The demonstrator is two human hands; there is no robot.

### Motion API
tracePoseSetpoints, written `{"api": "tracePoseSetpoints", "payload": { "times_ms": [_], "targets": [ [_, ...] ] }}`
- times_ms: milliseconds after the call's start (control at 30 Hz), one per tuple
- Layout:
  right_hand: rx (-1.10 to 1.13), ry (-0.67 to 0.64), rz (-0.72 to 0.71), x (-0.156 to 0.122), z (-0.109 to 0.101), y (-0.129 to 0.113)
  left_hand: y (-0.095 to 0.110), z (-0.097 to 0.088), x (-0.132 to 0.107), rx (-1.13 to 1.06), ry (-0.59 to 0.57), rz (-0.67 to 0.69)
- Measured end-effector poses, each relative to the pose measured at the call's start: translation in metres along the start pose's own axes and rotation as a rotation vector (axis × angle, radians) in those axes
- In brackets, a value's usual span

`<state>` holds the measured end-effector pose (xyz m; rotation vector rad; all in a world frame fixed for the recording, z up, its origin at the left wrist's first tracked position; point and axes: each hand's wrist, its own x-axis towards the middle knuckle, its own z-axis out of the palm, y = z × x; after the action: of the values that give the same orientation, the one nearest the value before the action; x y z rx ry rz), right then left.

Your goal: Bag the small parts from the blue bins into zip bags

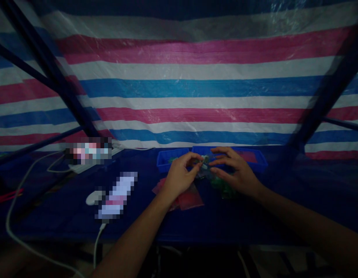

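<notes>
My left hand (pixel 183 172) is closed in a pinch at the edge of a small clear plastic packet (pixel 204 170); its contents are too dim to make out. To the right, my right hand (pixel 238 173) is open, its fingers spread and the tips close to that packet. Beneath my left wrist lie several flat red packets (pixel 191 197). Green packets (pixel 224 187) rest on the table under my right hand. Behind the hands stand a small blue tray (pixel 164 162) and a wider blue tray (pixel 261 162) with a reddish packet (pixel 248 156) in it.
A blurred-out phone (pixel 118 197) with a white cable lies on the blue table (pixel 71 208), beside a white rounded object (pixel 94 197). Farther back is a white power strip (pixel 83 165) with pixelated items on it. Blue metal posts and a striped tarp (pixel 196 88) enclose the table.
</notes>
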<state>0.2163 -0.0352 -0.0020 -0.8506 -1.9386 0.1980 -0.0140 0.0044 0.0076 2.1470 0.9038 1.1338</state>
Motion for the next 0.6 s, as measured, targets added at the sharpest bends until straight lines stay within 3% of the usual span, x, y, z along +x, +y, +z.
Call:
{"api": "tracePoseSetpoints", "payload": {
  "times_ms": [167, 367, 600],
  "targets": [
    [0.082, -0.052, 0.023, 0.002, 0.0, 0.002, 0.004, 0.001, -0.001, 0.045, -0.019, 0.078],
    [-0.128, 0.078, 0.028, 0.003, -0.003, 0.013, 0.006, -0.003, -0.001, 0.26, 0.064, 0.212],
    [-0.266, 0.095, 0.015, 0.004, -0.003, 0.022, 0.009, -0.011, -0.002, 0.369, 0.066, 0.203]
  ]
}}
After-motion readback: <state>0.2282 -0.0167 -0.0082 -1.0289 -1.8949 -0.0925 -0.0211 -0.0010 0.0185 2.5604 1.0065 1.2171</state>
